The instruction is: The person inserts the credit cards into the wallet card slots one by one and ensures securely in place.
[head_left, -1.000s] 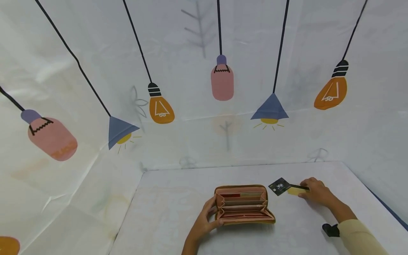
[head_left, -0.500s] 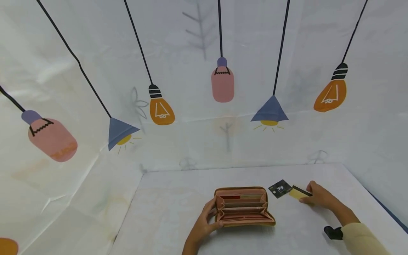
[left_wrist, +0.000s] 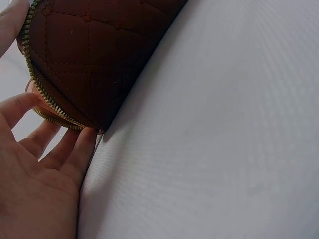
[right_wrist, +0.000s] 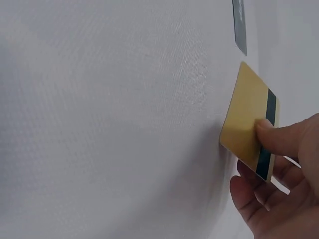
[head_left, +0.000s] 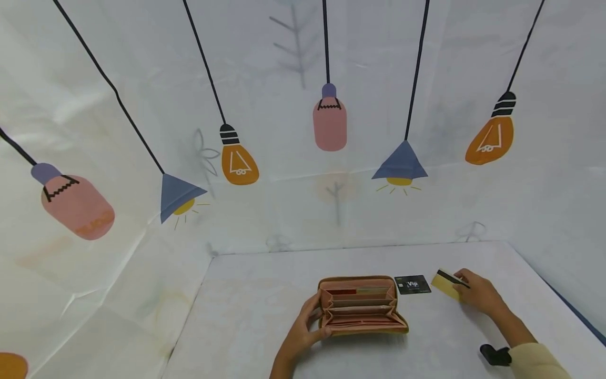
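A brown zip-around wallet (head_left: 362, 305) lies unzipped and spread on the white table, its pink inner pockets facing up. My left hand (head_left: 303, 334) grips its left end, thumb at the front corner and fingers along the side. The left wrist view shows those fingers against the gold zipper teeth and the quilted outside of the wallet (left_wrist: 94, 55). My right hand (head_left: 478, 291) pinches a gold card with a dark stripe (right_wrist: 244, 109), thumb on the striped face. Just right of the wallet lies a black "Vip" card (head_left: 413, 285), flat on the table and apart from the gold one.
White table (head_left: 246, 316) runs back to a printed sheet wall (head_left: 284, 210) with drawn lamps and bulbs. A small black object (head_left: 494, 355) shows beside the right sleeve (head_left: 539, 360).
The black card has turned from slanted to nearly level beside the wallet. My right hand has shifted slightly right, drawing the gold card away from it. The left hand keeps its hold.
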A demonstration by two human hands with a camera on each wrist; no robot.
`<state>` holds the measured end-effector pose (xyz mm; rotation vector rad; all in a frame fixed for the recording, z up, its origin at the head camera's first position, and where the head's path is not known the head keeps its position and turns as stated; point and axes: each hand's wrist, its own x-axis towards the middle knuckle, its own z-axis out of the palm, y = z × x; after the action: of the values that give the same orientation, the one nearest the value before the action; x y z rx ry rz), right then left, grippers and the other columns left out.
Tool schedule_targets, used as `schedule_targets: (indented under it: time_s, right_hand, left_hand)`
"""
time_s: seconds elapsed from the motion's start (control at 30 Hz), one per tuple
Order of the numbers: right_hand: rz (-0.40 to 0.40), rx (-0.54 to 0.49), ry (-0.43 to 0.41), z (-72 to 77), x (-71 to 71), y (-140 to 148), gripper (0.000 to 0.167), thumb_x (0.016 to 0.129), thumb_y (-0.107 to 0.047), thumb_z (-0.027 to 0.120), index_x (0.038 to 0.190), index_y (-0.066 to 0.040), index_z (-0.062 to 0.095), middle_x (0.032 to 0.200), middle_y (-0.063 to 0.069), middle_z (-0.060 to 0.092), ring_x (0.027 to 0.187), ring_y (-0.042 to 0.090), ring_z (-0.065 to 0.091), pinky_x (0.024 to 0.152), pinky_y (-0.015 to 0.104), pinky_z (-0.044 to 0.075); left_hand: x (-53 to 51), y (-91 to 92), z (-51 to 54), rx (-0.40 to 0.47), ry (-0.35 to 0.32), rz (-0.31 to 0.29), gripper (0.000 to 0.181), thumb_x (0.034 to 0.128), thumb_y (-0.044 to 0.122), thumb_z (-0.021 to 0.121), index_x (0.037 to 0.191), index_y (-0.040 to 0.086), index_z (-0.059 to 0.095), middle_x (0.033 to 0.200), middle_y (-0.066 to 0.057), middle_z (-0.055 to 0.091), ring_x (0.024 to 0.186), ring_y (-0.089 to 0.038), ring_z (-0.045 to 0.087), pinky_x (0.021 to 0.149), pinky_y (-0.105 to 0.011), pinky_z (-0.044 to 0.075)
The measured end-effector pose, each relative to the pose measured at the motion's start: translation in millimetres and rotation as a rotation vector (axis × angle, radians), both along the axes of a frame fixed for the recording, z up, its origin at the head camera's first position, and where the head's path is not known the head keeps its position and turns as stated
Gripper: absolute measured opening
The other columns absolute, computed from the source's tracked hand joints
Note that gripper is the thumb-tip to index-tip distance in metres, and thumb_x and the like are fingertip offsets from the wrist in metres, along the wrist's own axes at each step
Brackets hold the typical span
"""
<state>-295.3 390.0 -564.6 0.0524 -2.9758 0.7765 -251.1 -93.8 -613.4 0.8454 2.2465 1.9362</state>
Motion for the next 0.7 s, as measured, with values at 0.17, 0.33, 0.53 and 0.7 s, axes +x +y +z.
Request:
schedule_targets:
  time_s: [0.17,0.33,0.53,0.7]
  right_hand:
    - [-0.040,-0.037,0.087,5.3,7.5,-0.4,0.025,0.098,-0.009,0.055,0.113,0.010,0.059,0.098,0.027,0.066,0.083,0.037,0.064,0.061,0.037,0.049]
    - [-0.082,-0.072,0.172,12.9,13.7,-9.8,0.027,0.100,-0.013,0.055,0.112,0.010,0.060,0.093,0.025,0.069,0.081,0.036,0.065,0.056,0.030,0.047]
    - [-0.135,-0.139,0.242,27.7,30.3,-39.3,0.026,0.100,-0.015,0.060,0.110,0.009,0.061,0.093,0.025,0.069,0.082,0.037,0.067,0.053,0.024,0.048]
    - [-0.111,-0.213,0.351,42.9,48.1,-75.0,0.019,0.097,-0.010,0.066,0.108,0.004,0.062,0.091,0.021,0.071,0.080,0.028,0.071,0.054,0.015,0.048]
  left_hand:
    - [-0.1,-0.5,0.6,-0.003,-0.014,0.003,0.086,0.0908,0.021,0.075,0.160,0.016,0.023,0.159,-0.016,0.030,0.142,-0.026,0.040,0.114,-0.032,0.042]
    - [-1.5,-1.9,0.0,-0.002,-0.022,-0.002,0.087,0.0906,0.025,0.075,0.160,0.020,0.024,0.160,-0.012,0.029,0.142,-0.021,0.040,0.115,-0.029,0.040]
    - [-1.2,-3.2,-0.7,0.000,-0.017,-0.028,0.089,0.0904,0.028,0.076,0.160,0.018,0.022,0.161,-0.013,0.027,0.142,-0.019,0.040,0.115,-0.027,0.040]
    - [-1.5,-2.9,-1.5,0.000,-0.023,-0.026,0.090,0.0894,0.030,0.076,0.160,0.021,0.022,0.161,-0.009,0.027,0.143,-0.022,0.039,0.115,-0.029,0.040]
